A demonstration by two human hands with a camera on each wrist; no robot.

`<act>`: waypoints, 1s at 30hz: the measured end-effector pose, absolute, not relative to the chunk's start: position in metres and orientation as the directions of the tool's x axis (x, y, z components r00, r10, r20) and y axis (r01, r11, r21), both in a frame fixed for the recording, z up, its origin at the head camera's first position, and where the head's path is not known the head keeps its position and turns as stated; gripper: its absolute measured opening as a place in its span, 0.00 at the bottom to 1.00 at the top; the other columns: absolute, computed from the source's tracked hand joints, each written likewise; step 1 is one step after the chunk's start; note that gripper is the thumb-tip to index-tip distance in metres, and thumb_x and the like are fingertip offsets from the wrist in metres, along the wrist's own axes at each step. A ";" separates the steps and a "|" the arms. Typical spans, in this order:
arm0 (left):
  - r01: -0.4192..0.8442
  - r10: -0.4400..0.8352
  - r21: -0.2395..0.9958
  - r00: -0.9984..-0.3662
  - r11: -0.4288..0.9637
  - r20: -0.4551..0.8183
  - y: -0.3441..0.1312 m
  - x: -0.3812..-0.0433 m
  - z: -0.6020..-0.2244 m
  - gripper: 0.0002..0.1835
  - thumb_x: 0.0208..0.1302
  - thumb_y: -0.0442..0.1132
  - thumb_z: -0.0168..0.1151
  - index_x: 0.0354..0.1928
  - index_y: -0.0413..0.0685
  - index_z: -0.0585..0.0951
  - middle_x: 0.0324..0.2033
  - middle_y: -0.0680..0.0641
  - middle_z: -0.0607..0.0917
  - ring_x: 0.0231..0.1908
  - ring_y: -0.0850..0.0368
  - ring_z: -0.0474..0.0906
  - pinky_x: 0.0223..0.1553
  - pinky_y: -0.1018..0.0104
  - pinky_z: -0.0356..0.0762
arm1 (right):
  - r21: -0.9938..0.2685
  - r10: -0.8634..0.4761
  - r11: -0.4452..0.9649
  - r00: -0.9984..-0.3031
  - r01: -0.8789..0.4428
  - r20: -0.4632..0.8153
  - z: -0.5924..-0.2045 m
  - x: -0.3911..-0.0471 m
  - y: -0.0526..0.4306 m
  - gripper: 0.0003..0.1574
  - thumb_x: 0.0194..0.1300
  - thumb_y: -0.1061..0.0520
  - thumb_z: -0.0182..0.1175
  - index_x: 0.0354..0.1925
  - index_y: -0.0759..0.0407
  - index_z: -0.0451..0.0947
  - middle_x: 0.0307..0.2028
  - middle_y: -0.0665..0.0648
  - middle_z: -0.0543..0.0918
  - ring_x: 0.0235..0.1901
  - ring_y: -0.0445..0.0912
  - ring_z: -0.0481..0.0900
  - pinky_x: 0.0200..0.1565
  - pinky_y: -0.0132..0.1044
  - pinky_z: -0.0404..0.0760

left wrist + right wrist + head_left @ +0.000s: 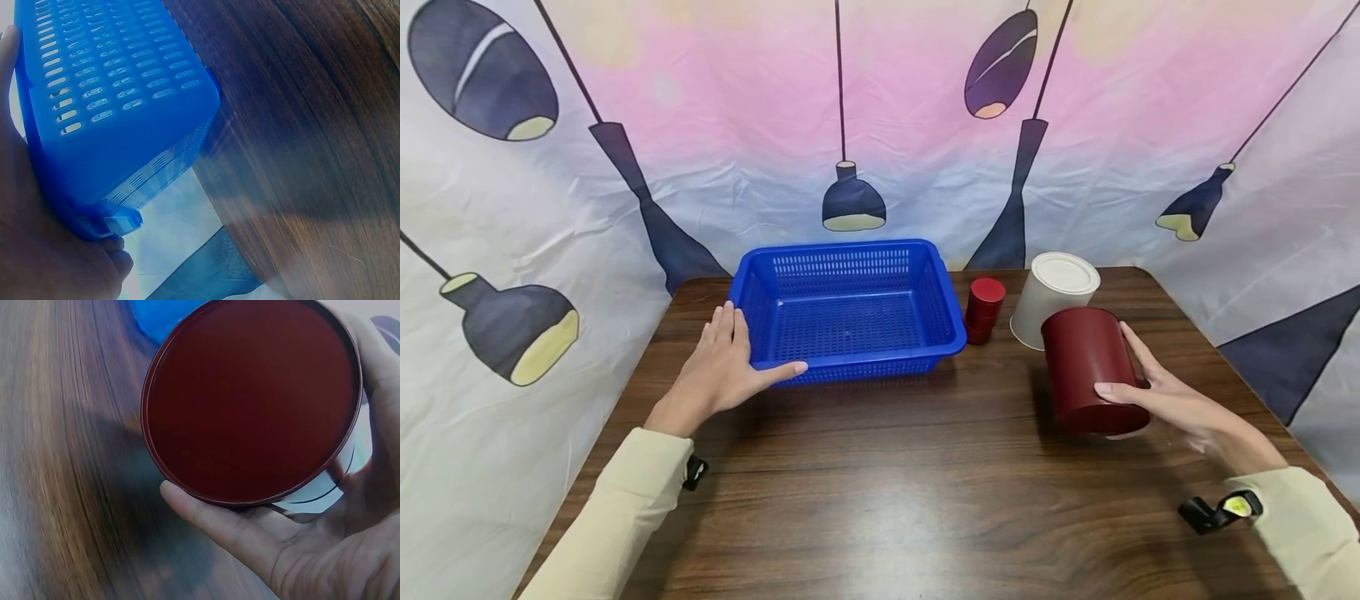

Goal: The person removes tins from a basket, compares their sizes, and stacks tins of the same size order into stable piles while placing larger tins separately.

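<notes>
My right hand (pixel 1172 400) grips a dark red cylindrical canister (pixel 1086 367), thumb on the near side and fingers round the far right side. The canister is tilted above the table, and its round rimmed end (pixel 253 403) faces the right wrist camera. A blue perforated plastic basket (pixel 847 364) stands at the back of the table. On its front left corner rests my left hand (pixel 718 358), fingers straight along the left rim and thumb along the front rim. In the left wrist view the same hand (pixel 44 237) touches the basket's edge.
A small red tin (pixel 984 312) stands just right of the basket. Behind the canister is a white lidded canister (pixel 1048 292). The brown wooden table (pixel 880 483) meets a printed cloth backdrop (pixel 760 200) at the back and sides.
</notes>
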State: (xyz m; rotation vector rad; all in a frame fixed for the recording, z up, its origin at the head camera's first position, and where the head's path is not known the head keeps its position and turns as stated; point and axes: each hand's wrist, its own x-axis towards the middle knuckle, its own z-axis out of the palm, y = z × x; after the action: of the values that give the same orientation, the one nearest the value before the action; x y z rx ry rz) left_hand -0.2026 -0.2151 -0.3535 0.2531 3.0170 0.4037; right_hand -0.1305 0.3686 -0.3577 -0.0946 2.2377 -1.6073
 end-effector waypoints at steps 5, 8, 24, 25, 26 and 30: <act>0.154 0.177 0.265 -0.982 0.952 -0.064 -0.215 -0.202 -0.353 0.76 0.53 0.85 0.48 0.76 0.24 0.36 0.76 0.26 0.31 0.76 0.29 0.26 0.74 0.35 0.32 | -0.938 -0.251 0.260 -0.922 0.230 -0.296 -0.362 -0.132 0.383 0.64 0.75 0.51 0.55 0.74 0.21 0.13 0.75 0.69 0.27 0.59 0.58 0.72 0.48 0.56 0.83; 0.156 0.178 0.263 -0.982 0.952 -0.062 -0.215 -0.202 -0.353 0.75 0.53 0.85 0.48 0.75 0.24 0.37 0.76 0.26 0.31 0.76 0.29 0.26 0.74 0.35 0.32 | -0.941 -0.223 0.212 -0.924 0.264 -0.310 -0.365 -0.135 0.390 0.65 0.75 0.51 0.55 0.73 0.20 0.12 0.75 0.68 0.25 0.53 0.53 0.77 0.48 0.63 0.82; 0.151 0.175 0.259 -0.982 0.954 -0.071 -0.216 -0.202 -0.354 0.76 0.52 0.86 0.47 0.76 0.25 0.36 0.76 0.27 0.30 0.76 0.30 0.25 0.73 0.34 0.32 | -0.944 -0.031 0.123 -0.950 0.306 -0.312 -0.375 -0.159 0.417 0.68 0.73 0.48 0.58 0.68 0.14 0.08 0.75 0.65 0.22 0.54 0.54 0.69 0.46 0.63 0.83; 0.150 0.175 0.259 -0.982 0.954 -0.074 -0.216 -0.202 -0.354 0.76 0.52 0.86 0.47 0.76 0.25 0.36 0.76 0.27 0.29 0.76 0.30 0.24 0.73 0.35 0.32 | -0.948 -0.018 0.120 -0.954 0.294 -0.299 -0.376 -0.161 0.417 0.68 0.73 0.49 0.59 0.69 0.13 0.10 0.75 0.64 0.25 0.56 0.55 0.66 0.45 0.63 0.83; 0.150 0.175 0.257 -0.982 0.955 -0.076 -0.216 -0.202 -0.354 0.76 0.52 0.87 0.46 0.76 0.25 0.36 0.76 0.28 0.29 0.76 0.30 0.24 0.73 0.35 0.31 | -0.953 -0.005 0.116 -0.960 0.279 -0.281 -0.377 -0.163 0.418 0.67 0.73 0.49 0.59 0.70 0.13 0.12 0.74 0.63 0.29 0.57 0.56 0.65 0.45 0.64 0.83; 0.151 0.175 0.255 -0.982 0.955 -0.075 -0.216 -0.202 -0.354 0.76 0.52 0.87 0.46 0.76 0.25 0.36 0.76 0.27 0.29 0.76 0.30 0.24 0.73 0.35 0.32 | -0.972 0.049 0.111 -0.978 0.207 -0.202 -0.380 -0.170 0.418 0.66 0.72 0.52 0.61 0.72 0.13 0.19 0.70 0.59 0.37 0.54 0.49 0.65 0.41 0.63 0.84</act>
State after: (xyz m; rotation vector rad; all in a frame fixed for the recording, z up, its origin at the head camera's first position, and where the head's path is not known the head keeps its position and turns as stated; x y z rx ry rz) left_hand -0.2019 -0.2159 -0.3542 0.2513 3.0103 0.3807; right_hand -0.1698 0.4179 -0.3803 0.2606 2.2491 -2.0019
